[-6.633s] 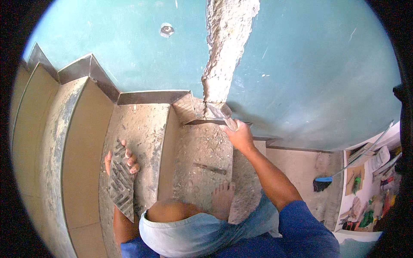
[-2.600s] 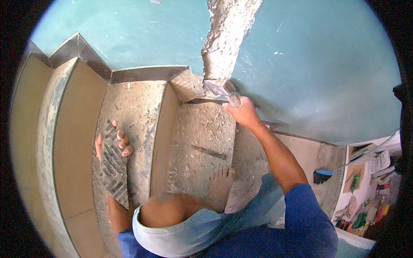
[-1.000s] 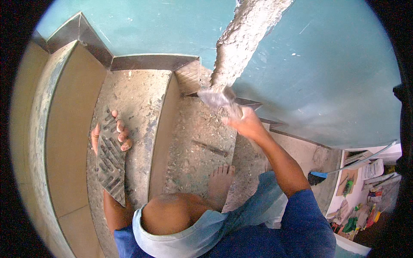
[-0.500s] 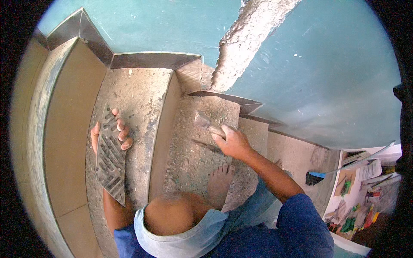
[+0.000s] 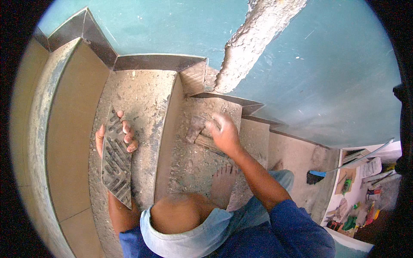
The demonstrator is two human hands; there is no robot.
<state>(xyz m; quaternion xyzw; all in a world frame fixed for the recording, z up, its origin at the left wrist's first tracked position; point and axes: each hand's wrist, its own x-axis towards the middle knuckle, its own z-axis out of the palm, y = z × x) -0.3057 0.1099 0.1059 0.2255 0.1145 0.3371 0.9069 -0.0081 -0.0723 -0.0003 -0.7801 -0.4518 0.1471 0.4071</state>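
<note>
In my left hand (image 5: 128,133) is a broken strip of tile (image 5: 116,165), its ribbed, mortar-smeared back facing up. The thumb lies along one edge and the fingers curl round the other. My right hand (image 5: 226,131) is just above the lower step, thumb and fingers apart, slightly blurred. Right beside its fingertips a hammer (image 5: 211,142) with a worn wooden handle lies on the gritty step. Its dusty metal head (image 5: 196,127) points toward the riser.
Rubble-covered steps (image 5: 140,88) descend to the right along a blue wall (image 5: 335,86) with a rough plastered channel (image 5: 245,47). My bare foot (image 5: 223,182) stands on the hammer's step. A broom (image 5: 316,176) and assorted tools (image 5: 350,221) are at the lower right.
My right hand has let go of the hammer, which now lies on the step, and its fingers have opened. My left hand still holds the tile strip in nearly the same place.
</note>
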